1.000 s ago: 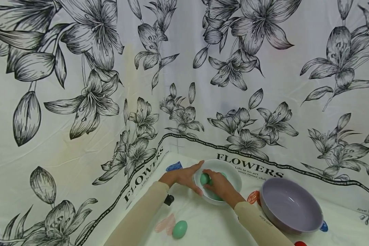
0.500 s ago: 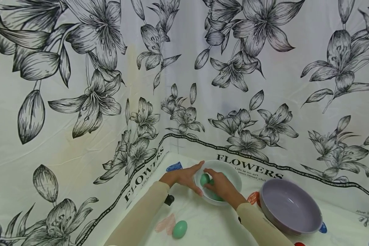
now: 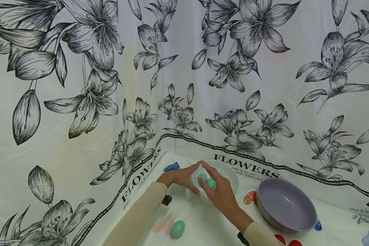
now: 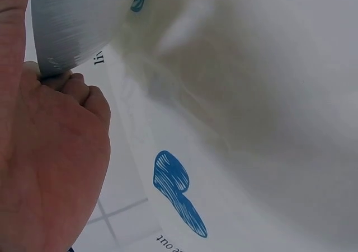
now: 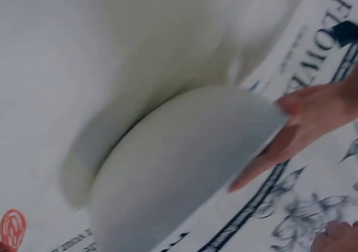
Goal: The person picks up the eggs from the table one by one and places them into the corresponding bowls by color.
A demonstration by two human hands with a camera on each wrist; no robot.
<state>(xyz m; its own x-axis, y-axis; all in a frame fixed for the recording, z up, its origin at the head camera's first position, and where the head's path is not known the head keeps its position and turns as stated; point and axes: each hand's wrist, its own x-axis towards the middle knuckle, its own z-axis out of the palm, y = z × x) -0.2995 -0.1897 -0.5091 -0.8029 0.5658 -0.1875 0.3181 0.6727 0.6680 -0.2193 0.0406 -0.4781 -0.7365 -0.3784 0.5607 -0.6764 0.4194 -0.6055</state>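
My left hand [image 3: 181, 177] holds the left side of a white bowl [image 3: 232, 181], thumb and fingers spread along its rim. In the left wrist view its fingers curl against the bowl's outer wall [image 4: 72, 28]. Inside the bowl lie green eggs [image 3: 211, 183], partly covered by my right hand [image 3: 219, 188]. That hand is over the bowl, thumb and forefinger parted, with the eggs showing between them. Another green egg [image 3: 177, 229] lies on the cloth nearer to me. In the right wrist view the bowl's outside [image 5: 179, 168] fills the middle.
A larger purple bowl [image 3: 286, 205] stands to the right. Red rounded things [image 3: 295, 243] show at the bottom edge beside my right sleeve. White cloth [image 3: 209, 225] printed with flowers and lettering covers the table and the walls behind.
My right hand has let go of the green egg it pinched; the egg is now in the white bowl. The fingers have spread and lifted. My left hand stays at the rim.
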